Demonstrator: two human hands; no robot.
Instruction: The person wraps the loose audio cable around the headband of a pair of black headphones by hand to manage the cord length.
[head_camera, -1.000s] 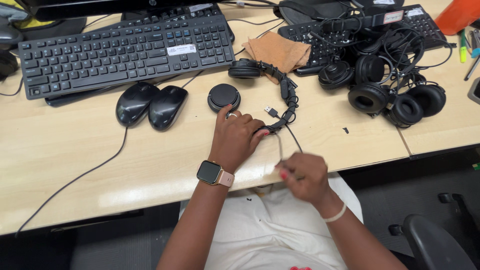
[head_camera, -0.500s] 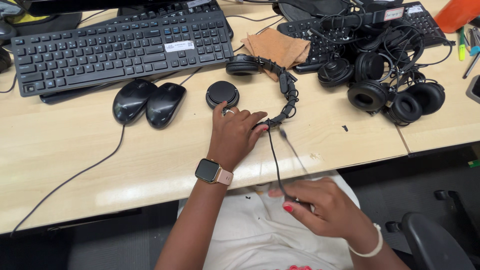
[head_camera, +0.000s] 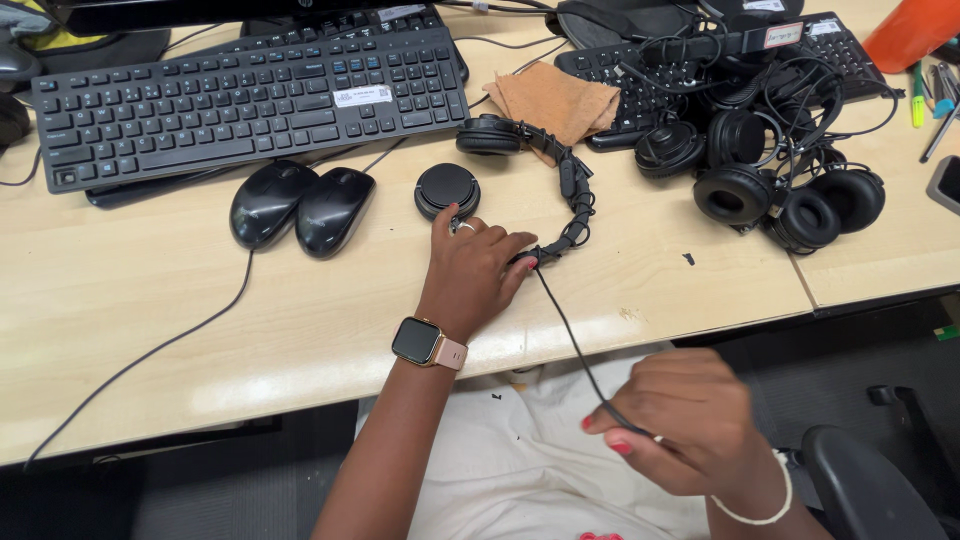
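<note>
Landmark: the headset (head_camera: 545, 170), a black one lying on its side on the pale wooden worktop (head_camera: 150, 320), its band curving from one ear cup to the other.
Left hand (head_camera: 470, 270): lies palm down just in front of the headset, fingers spread flat and closed on nothing; the fingertips press the lower end of the band, seemingly to pin it in place while the cable is pulled.
Right hand (head_camera: 685, 425): below the headset, off the worktop edge and over the lap, fingers pinched shut on the thin black cable (head_camera: 575, 345).
Cable: runs taut and straight from the pinned end of the headset down to the right hand, apparently because it is held at both ends.
Left of the headset: two black mice (head_camera: 300, 205) side by side, a black keyboard (head_camera: 250, 100) behind them.
Right of the headset: a tangled heap of more headsets (head_camera: 780, 170); a tan cloth (head_camera: 555, 100) just behind.
Containers: none that I can make out.
</note>
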